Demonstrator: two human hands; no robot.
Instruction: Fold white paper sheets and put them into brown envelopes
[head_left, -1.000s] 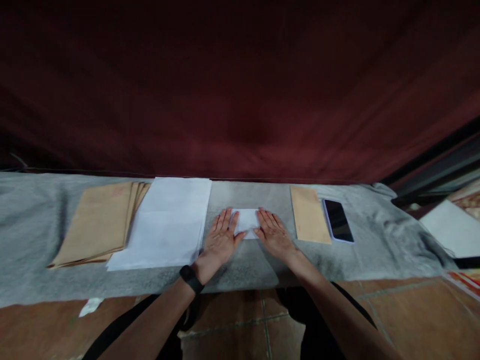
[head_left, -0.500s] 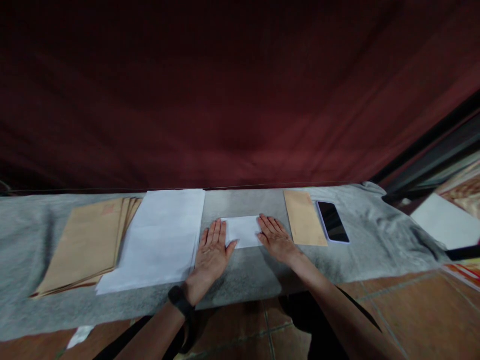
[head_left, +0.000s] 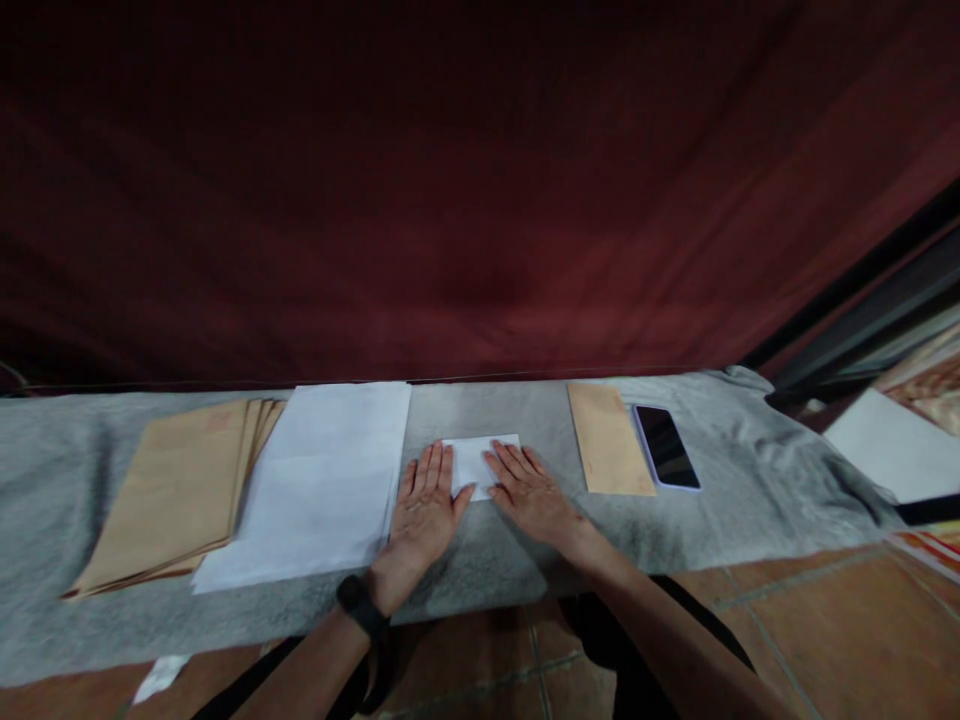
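Paper [head_left: 471, 460] is held flat on grey cloth [head_left: 487, 405], between sheets [head_left: 330, 480] and an envelope [head_left: 611, 440], by the left hand [head_left: 422, 512] and right hand [head_left: 534, 502], fingers [head_left: 433, 470] outstretched and gripping nothing, pressure best spread evenly so no edge is skewed.

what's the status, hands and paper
Left hand, right hand palms down, touching small white rectangular paper. Paper on grey fabric. Tan rectangular envelope right, apart.

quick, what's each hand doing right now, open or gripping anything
Left hand: open, flat, palm down at the left end of the small white paper, gripping nothing.
Right hand: open, palm down, fingers on the paper's right part, gripping nothing.
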